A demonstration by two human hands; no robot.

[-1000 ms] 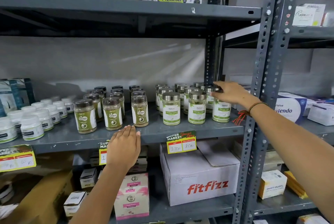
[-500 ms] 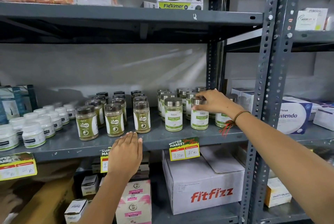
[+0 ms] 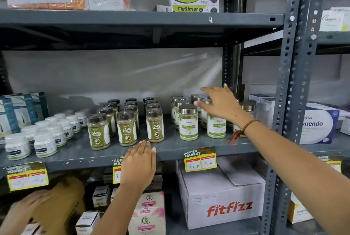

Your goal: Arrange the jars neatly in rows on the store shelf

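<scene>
Right hand (image 3: 221,104) hovers spread open over the silver-lidded jars (image 3: 188,122) on the middle shelf (image 3: 170,149), holding nothing. Left hand (image 3: 139,164) lies flat on the shelf edge, empty. Jars look rigid, light, smooth-sided; best gripped around the lid.

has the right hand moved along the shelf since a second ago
Yes. The right hand has shifted leftward, away from the grey upright post, and now hovers open above the middle silver-lidded jars.
</scene>
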